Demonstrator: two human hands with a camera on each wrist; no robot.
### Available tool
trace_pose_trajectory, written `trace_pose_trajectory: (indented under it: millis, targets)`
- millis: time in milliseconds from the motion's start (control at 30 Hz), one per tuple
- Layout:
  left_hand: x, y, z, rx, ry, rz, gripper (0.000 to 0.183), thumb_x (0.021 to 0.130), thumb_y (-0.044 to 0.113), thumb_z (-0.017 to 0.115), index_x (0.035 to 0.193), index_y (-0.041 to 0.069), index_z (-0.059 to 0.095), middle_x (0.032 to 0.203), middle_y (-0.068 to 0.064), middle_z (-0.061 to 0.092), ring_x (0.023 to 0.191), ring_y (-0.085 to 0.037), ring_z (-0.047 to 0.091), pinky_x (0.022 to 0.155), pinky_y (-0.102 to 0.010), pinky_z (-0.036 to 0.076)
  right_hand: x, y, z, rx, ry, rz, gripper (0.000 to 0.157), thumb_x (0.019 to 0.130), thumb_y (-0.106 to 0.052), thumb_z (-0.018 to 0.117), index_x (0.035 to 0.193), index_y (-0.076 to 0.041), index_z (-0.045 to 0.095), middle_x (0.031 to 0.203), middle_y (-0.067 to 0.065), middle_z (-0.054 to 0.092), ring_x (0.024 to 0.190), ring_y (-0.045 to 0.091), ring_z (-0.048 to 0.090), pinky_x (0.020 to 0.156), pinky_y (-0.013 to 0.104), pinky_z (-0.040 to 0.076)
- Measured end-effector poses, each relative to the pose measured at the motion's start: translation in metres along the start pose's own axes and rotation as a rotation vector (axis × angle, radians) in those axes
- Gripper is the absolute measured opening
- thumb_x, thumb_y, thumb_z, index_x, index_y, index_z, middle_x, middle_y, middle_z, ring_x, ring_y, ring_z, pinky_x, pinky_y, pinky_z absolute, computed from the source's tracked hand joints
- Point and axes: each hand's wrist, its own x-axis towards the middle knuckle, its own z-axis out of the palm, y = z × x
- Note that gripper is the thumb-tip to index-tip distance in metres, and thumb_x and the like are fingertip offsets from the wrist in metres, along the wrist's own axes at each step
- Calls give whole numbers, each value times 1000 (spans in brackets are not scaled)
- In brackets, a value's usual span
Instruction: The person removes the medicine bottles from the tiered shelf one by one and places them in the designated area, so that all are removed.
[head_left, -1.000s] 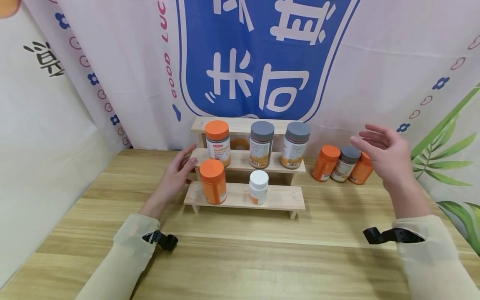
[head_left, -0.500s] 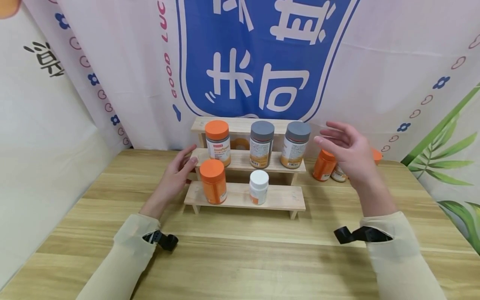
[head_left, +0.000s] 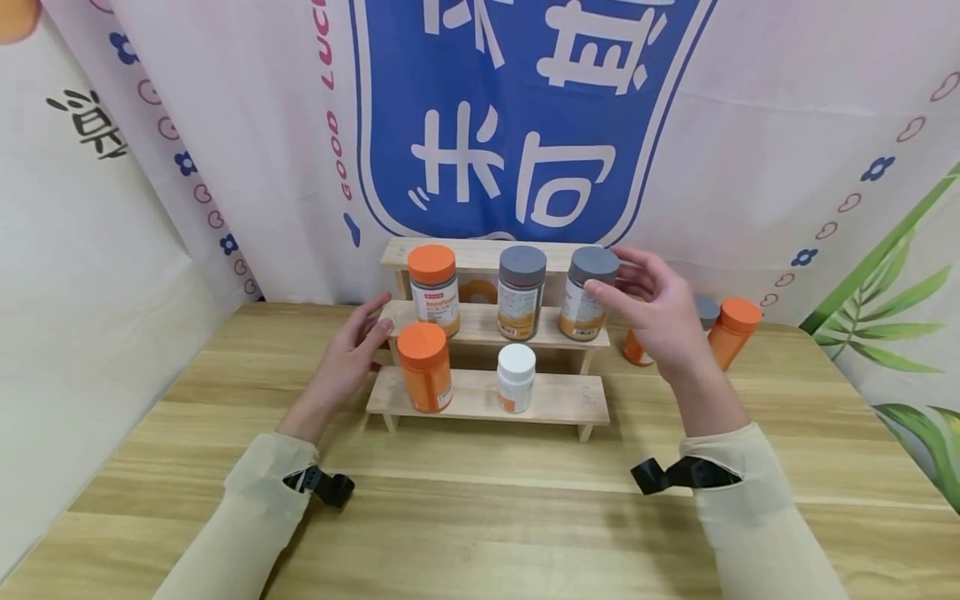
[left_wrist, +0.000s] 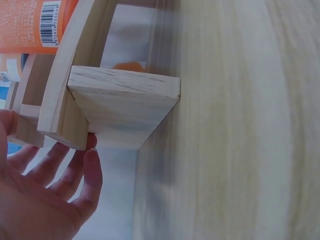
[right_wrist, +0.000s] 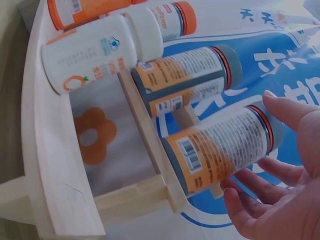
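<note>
A three-step wooden display rack [head_left: 558, 398] stands on the table. My left hand [head_left: 348, 350] holds its left end, thumb and fingers at either side of the middle step. At the right end of that step, my right hand [head_left: 663, 317] surrounds a grey-lidded supplement bottle [head_left: 581, 308]. In the right wrist view the thumb reaches the lid, while the other fingers lie loosely bent beside the label. Another grey-lidded bottle [head_left: 519, 300] and an orange-lidded bottle [head_left: 435, 296] share the middle step. Below them stand an orange bottle [head_left: 425, 371] and a small white bottle [head_left: 516, 379].
Right of the rack, an orange bottle [head_left: 731, 333], a grey-lidded one [head_left: 705, 308] and another orange one [head_left: 637, 348] stand on the wood-grain table [head_left: 480, 517], partly behind my right hand. A printed cloth [head_left: 712, 158] hangs close behind the rack.
My right hand has moved left from over the loose bottles to the rightmost grey-lidded bottle on the rack. The left hand has stayed at the rack's left end.
</note>
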Motion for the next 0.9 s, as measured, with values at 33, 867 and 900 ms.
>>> trace_pose_trajectory:
  millis: [33,867,900]
  targets:
    - [0,0,0,1,1,-1,61,115,38,44,170,21,26,165,-20,45,132,-39,55,82,-35,55,0,0,2,-2,4,0,70,98,-36,78,158,-17,48,146,8,59,126,17,58,99,13,49]
    - [-1,-1,0,10,7,-9,60,115,38,44,170,24,26,160,-21,51,118,-28,61,82,-36,55,-1,7,21,-103,87,-49,68,98,-43,76,156,-18,51,145,6,64,132,24,58,111,36,48]
    - [-1,0,0,12,7,-8,60,115,39,44,170,24,26,160,-21,51,119,-29,61,82,-36,55,-1,7,21,-112,89,-49,68,98,-44,76,156,-18,51,145,6,64,132,24,58,112,39,48]
